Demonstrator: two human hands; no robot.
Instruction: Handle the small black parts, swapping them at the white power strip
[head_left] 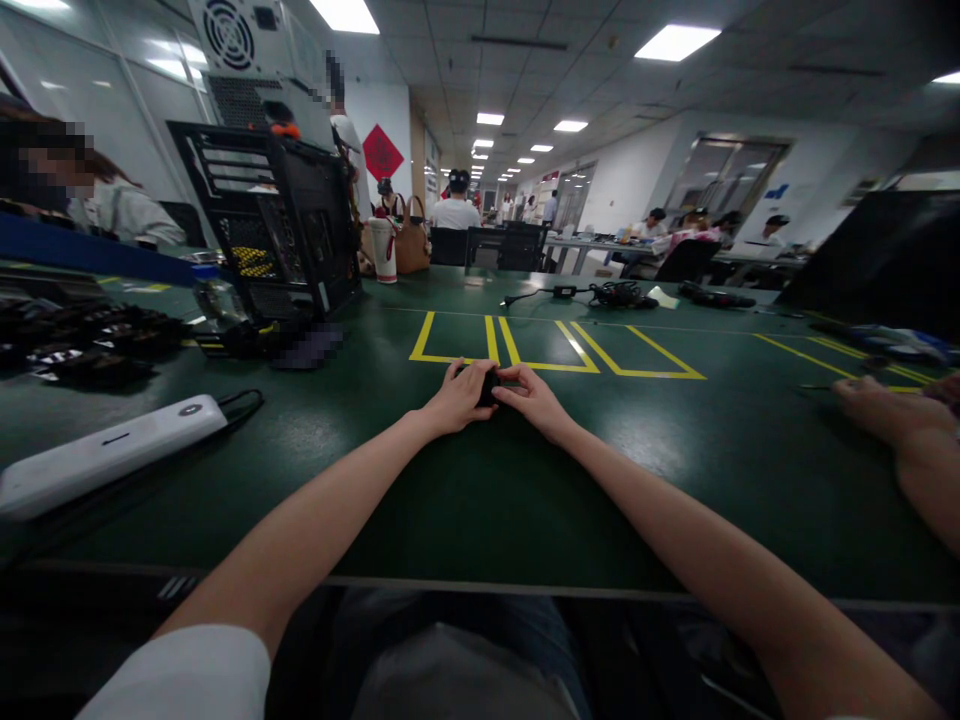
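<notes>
Between my two hands, just in front of the yellow tape marks, is a small black object [488, 388]; its kind I cannot make out. My left hand [460, 396] has its fingers wrapped round it from the left. On the other side, my right hand [534, 398] pinches at its right edge with thumb and fingers. Both forearms reach forward over the green table [510, 500]. Much of the object is hidden by my fingers.
On the left lie a white power strip [112, 450], a heap of black parts [90, 345] and an open computer case [300, 220]. Black cables with an adapter [564, 292] rest at the back, near a paper cup [384, 250]. A co-worker's hand [874, 405] is at the right.
</notes>
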